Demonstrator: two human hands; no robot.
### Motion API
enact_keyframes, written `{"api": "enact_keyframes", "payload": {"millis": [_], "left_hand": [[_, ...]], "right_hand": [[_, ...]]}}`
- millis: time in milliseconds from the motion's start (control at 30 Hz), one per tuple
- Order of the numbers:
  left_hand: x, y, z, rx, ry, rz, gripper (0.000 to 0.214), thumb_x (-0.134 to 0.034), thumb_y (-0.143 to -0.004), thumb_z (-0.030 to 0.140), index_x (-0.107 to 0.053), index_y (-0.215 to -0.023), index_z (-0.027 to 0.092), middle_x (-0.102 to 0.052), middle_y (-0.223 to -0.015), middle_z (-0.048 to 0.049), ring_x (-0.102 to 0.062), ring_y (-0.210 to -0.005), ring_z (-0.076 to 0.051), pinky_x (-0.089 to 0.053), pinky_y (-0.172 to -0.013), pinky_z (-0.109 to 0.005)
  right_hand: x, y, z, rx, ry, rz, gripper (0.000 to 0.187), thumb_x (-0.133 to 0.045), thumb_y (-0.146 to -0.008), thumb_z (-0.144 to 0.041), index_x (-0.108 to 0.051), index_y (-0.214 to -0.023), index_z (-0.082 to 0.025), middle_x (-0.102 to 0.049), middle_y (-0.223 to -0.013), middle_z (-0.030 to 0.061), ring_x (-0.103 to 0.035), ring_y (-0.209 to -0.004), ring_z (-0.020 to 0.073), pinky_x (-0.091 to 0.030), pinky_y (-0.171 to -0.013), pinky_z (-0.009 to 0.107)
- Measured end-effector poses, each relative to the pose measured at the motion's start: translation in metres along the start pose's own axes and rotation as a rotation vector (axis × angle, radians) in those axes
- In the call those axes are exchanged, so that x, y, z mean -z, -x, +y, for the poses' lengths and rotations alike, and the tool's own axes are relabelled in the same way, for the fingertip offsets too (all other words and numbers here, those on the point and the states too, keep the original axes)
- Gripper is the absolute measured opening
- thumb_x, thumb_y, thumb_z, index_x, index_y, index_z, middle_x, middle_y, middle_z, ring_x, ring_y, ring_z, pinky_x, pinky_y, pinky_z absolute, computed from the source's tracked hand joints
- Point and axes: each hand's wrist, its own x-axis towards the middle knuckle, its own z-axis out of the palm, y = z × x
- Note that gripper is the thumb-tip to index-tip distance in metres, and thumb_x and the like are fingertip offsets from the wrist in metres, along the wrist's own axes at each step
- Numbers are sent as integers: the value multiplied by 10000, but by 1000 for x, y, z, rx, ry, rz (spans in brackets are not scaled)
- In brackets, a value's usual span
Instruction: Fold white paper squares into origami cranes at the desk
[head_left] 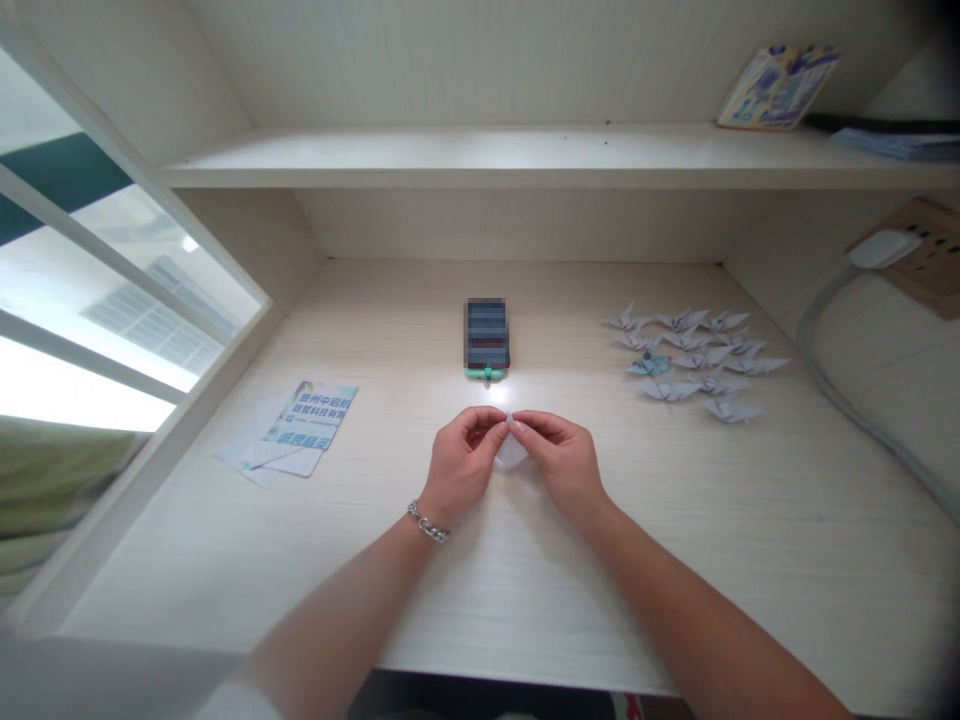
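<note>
Head view: I have a small piece of folded white paper [513, 456] centred just on the near side of the phone [487, 335], my landmark. My left hand [466, 455] pinches the paper's upper tip between thumb and index finger, its other fingers curled in. My right hand [562, 458] mirrors it, thumb and index finger pressed together on the same tip, so that the two thumbs almost meet. The phone lies on the pale desk [367, 330], green along its near edge; its screen is pixelated and gives me nothing to read.

Right of the phone sits a cluster of white paper cranes [701, 357], among them one blue patterned crane [649, 364]. Left of the phone and nearer me, a printed leaflet [309, 428] overlaps pale sheets [244, 440]. I make out 贵州中 starting its top line and 科技有 in the second; the rest blurs. Beyond the phone, far right on the shelf [487, 150], leans a colourful booklet [780, 88], its lettering too small for me.
</note>
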Motion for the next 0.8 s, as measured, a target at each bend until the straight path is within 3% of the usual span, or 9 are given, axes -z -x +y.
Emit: {"api": "enact_keyframes", "payload": {"millis": [233,600,800], "left_hand": [[-1,1,-1,1,17,9,215,-587,-765,313,-616,-903,151,-647,-898,-67,-600,-817,-158,-480,-717,-266],[1,-1,-5,22,-56,26,213,-570,-773,343,-613,-827,141,-635,-812,-51,-580,-744,-144,-465,-674,-252],[2,-3,-6,-16,-95,-8,188,-545,-794,330,-583,-819,148,-597,-790,-35,-546,-715,-123,-444,-647,-230]], "right_hand": [[0,-1,4,-26,-37,-2,219,-710,-648,-304,-701,-835,-189,-700,-849,54,-628,-781,201,-486,-737,345],[1,1,-5,96,123,-82,141,-653,-714,-281,-704,-810,-191,-680,-835,50,-614,-772,184,-477,-684,294],[0,1,-2,85,133,-72,153,-659,-708,-283,-698,-816,-182,-685,-831,56,-614,-753,184,-480,-677,298]]}}
